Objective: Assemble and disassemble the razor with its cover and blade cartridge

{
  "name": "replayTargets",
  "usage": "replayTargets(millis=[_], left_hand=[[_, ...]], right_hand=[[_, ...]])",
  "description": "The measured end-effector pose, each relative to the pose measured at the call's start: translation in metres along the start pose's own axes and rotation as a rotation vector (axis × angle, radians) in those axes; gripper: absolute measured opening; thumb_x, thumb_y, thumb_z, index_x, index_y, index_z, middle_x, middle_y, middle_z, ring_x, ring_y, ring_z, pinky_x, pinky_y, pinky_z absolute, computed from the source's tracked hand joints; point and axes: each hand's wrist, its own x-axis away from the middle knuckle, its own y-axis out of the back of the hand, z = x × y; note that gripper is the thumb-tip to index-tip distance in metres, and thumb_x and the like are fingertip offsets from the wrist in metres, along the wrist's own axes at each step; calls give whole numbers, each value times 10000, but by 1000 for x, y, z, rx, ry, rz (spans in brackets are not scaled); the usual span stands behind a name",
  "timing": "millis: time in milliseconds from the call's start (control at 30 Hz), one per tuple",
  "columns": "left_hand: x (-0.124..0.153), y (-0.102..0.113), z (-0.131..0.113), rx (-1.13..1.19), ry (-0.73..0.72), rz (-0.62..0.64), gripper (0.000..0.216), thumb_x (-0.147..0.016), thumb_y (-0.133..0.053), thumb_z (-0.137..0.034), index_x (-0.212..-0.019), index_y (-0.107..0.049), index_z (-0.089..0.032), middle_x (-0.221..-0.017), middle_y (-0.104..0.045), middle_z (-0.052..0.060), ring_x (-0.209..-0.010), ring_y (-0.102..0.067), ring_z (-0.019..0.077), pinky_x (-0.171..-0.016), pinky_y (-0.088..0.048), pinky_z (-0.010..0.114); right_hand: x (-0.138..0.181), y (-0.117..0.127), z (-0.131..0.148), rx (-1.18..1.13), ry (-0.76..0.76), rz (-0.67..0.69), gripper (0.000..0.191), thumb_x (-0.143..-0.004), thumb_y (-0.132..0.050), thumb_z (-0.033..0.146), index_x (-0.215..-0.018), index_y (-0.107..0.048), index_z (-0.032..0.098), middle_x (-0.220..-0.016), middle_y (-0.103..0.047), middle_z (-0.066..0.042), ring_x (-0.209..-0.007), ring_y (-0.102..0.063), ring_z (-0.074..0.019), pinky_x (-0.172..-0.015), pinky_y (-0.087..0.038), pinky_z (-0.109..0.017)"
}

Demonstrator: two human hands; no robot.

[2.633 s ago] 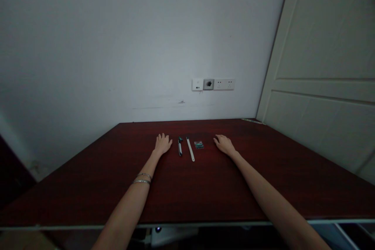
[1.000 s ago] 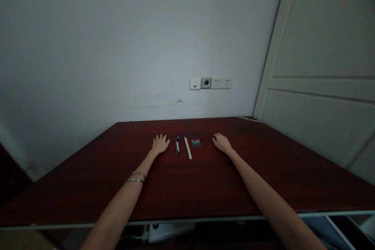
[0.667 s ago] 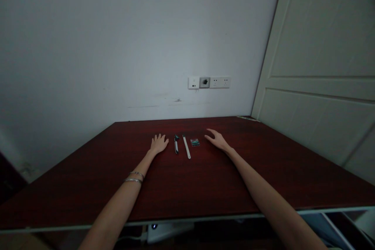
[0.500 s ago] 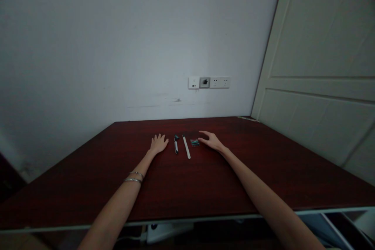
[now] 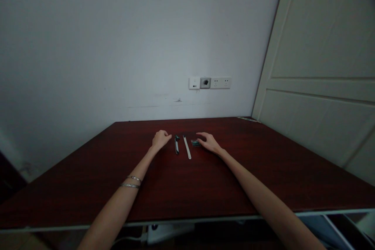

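Observation:
My left hand [image 5: 160, 139] rests on the table with its fingers curled in and the thumb close to them. Nothing shows in its grasp. Just right of it lies a razor [image 5: 176, 145] with a dark head and a pale grey and black handle. Beside the razor lies a slim white stick with a dark tip [image 5: 187, 148], perhaps a toothbrush. My right hand [image 5: 208, 142] is open, its thumb and fingers apart around the right side of a small clear packet with green inside [image 5: 195, 143]. The thumb partly covers that packet; whether they touch I cannot tell.
The dark red table [image 5: 187, 187] runs back to a pale wall with sockets [image 5: 216, 83]. A white panelled door [image 5: 319, 86] stands to the right. Beneath the front edge are a white power strip [image 5: 166, 232] and a cable.
My left hand has curled its spread fingers and turned slightly toward the razor. My right hand has shifted a little left, over the packet's edge. The razor and white stick lie where they were.

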Motion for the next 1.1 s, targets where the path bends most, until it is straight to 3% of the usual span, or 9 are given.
replayTargets(millis=[100, 333, 633, 900, 1100], left_hand=[[10, 1, -13, -7, 4, 109, 306, -725, -565, -480, -768, -690, -204, -885, -692, 84, -869, -628, 235, -696, -440, 284], [27, -23, -25, -147, 5, 135, 369, -705, -551, -549, -761, -666, -203, -927, -679, 106, -906, -627, 290, -713, -460, 343], [30, -29, -28, -222, 7, 140, 287, -713, -538, -404, -833, -666, -176, -929, -681, 139, -917, -629, 297, -715, -468, 352], [29, -21, -30, -169, 20, 72, 288, -726, -525, -401, -844, -665, -179, -958, -676, 134, -921, -625, 278, -715, -455, 325], [26, -6, -43, -32, 0, -56, 281, -753, -501, -450, -763, -640, -206, -854, -682, 73, -862, -625, 245, -686, -431, 298]], right_hand=[[0, -1, -2, 10, 3, 10, 381, -781, -528, 279, -1144, -598, 185, -1163, -606, -80, -1098, -534, -205, -976, -371, -365], [2, -2, 0, 27, 16, 23, 358, -781, -519, 266, -1115, -617, 185, -1142, -618, -78, -1083, -539, -209, -971, -370, -371], [5, 2, 6, 56, 18, 29, 340, -778, -508, 228, -1093, -626, 178, -1096, -636, -77, -1035, -561, -203, -939, -396, -357], [3, 1, 14, -18, 46, -21, 319, -778, -490, 193, -1062, -636, 194, -1052, -639, -72, -984, -576, -194, -896, -427, -355], [-5, -8, 34, -362, 7, -112, 271, -760, -532, 264, -985, -664, 192, -989, -662, -61, -926, -596, -190, -865, -446, -358]])
